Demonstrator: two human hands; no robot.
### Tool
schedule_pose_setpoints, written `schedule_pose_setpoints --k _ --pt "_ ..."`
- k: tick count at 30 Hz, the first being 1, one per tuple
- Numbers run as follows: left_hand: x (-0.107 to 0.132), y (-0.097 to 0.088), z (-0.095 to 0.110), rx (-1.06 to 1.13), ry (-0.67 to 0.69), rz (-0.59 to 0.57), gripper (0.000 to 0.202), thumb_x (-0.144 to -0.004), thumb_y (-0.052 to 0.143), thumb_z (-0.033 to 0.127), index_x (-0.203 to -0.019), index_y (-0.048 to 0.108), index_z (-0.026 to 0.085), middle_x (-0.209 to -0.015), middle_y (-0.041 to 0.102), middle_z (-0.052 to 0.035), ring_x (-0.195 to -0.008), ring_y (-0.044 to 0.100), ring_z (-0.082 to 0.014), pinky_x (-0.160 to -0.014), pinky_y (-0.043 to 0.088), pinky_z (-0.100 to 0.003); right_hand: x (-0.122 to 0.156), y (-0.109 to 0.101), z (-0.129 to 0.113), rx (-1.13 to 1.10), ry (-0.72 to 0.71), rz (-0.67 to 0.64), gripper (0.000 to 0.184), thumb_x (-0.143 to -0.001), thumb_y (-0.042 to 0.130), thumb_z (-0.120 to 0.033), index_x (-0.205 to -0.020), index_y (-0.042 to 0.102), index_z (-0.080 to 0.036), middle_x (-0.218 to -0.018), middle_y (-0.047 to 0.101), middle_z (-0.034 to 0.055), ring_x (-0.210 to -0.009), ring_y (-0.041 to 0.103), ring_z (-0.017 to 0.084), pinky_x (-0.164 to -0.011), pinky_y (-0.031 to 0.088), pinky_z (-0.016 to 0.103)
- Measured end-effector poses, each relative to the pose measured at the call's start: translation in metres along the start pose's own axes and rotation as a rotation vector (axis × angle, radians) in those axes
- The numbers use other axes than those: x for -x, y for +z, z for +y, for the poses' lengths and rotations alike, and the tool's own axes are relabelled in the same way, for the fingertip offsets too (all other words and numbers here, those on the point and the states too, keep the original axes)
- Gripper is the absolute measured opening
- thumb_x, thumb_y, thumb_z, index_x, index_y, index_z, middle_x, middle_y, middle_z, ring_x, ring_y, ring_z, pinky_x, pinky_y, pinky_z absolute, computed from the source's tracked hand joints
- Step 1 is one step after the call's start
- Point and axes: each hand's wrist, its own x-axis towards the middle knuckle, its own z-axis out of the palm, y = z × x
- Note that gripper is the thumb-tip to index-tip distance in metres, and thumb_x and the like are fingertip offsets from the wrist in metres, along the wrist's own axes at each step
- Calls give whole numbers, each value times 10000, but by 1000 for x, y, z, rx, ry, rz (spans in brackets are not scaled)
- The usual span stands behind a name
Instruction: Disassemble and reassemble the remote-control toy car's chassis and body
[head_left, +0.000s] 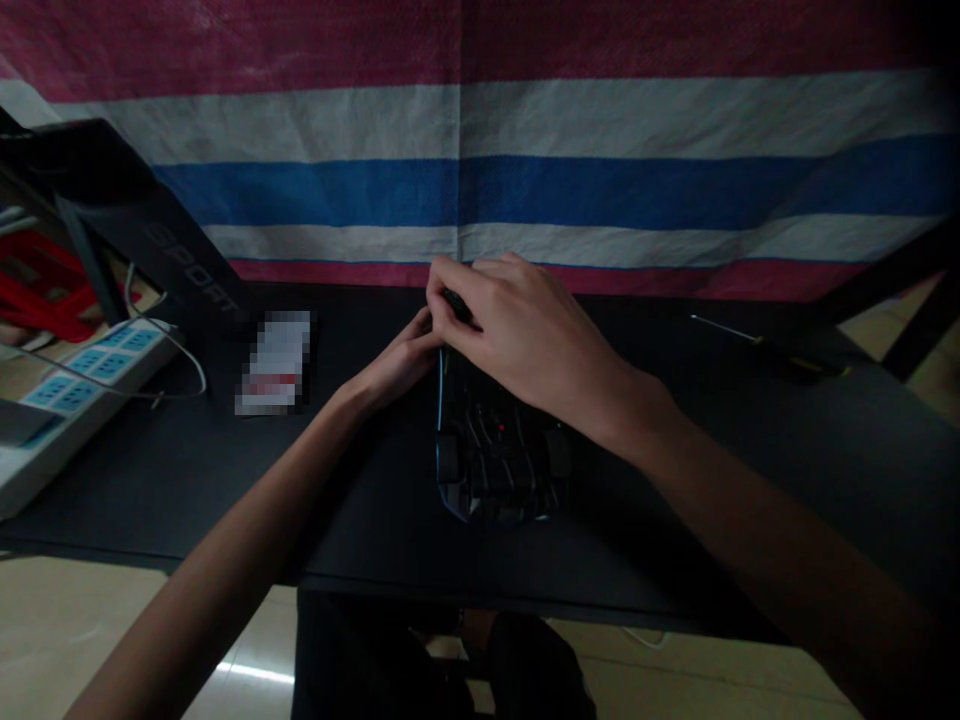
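A toy car (499, 445) lies upside down on the black table, its dark underside and wheels showing and a blue edge along its left. My left hand (405, 355) grips the far left side of the car, its fingertips partly hidden behind my other hand. Over the far end of the car, my right hand (510, 300) is closed with thumb and forefinger bent together. A small dark piece shows between them, too hidden to name. The car's far end is covered by this hand.
A screwdriver (795, 362) lies at the right. Left of my hands is a blurred-out white item (274, 365). A white power strip (90, 400) with cables lines the left edge, beside a dark "SPORT" panel (161, 235). Striped sheeting (600, 185) hangs behind the black table (360, 520).
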Motion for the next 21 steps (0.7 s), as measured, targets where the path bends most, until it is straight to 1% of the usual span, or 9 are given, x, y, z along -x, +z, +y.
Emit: schedule_pose_setpoints --k 2,5,7,10,12,14,17,21 --pt "0 2 1 -1 13 20 538 -893 850 377 -1375 682 207 -1331 790 -101 -1305 712 -336 -1162 546 -472 0 0 1 -8 -26 4 221 -1092 499 -177 -1226 675 -195 -1098 739 94 -1099 668 283 -1048 447 416" --pt "1 2 2 -1 4 9 517 -907 836 368 -1372 681 204 -1341 790 -113 -1306 712 -335 -1167 542 -476 0 0 1 -9 9 -6 216 -1111 496 -197 -1213 684 -219 -1048 744 73 -1053 678 276 -1037 446 425" --pt "0 0 0 3 4 -3 485 -923 822 363 -1364 684 215 -1358 787 -114 -1310 714 -332 -1173 540 -480 0 0 0 -10 8 -6 233 -1123 478 -195 -1219 689 -222 -1049 754 71 -1037 683 272 -1035 448 432" --pt "-2 -5 -5 2 33 1 434 -928 814 380 -1320 710 223 -1360 786 -103 -1326 708 -329 -1192 530 -475 -1 -1 0 -28 -37 -6 233 -1109 514 -185 -1255 689 -232 -1143 774 72 -1109 685 276 -1063 445 435" --pt "-2 -7 -7 -12 30 -10 416 -936 808 405 -1296 725 213 -1363 783 -115 -1358 692 -346 -1216 517 -491 -1 -3 1 -24 -22 -23 206 -1124 524 -223 -1218 707 -236 -1099 782 71 -1074 693 280 -1054 451 449" --pt "-2 -6 -6 -25 32 -14 423 -938 808 413 -1300 726 209 -1373 776 -123 -1392 671 -358 -1242 502 -509 -1 -4 1 -27 -22 -32 214 -1133 514 -227 -1195 719 -233 -1088 785 76 -1058 699 278 -1052 451 458" --pt "0 -3 -1 -24 39 3 480 -921 824 422 -1341 713 219 -1349 779 -111 -1399 665 -366 -1242 503 -521 0 -4 2 -41 -63 -12 216 -1119 529 -196 -1234 708 -231 -1183 781 83 -1138 691 279 -1086 436 458" --pt "1 0 3 -40 -20 -14 508 -931 824 422 -1366 701 191 -1328 782 -136 -1350 689 -366 -1200 528 -522 1 -4 3 -37 -17 -31 182 -1138 522 -238 -1207 691 -230 -1096 770 76 -1050 689 270 -1038 454 438"
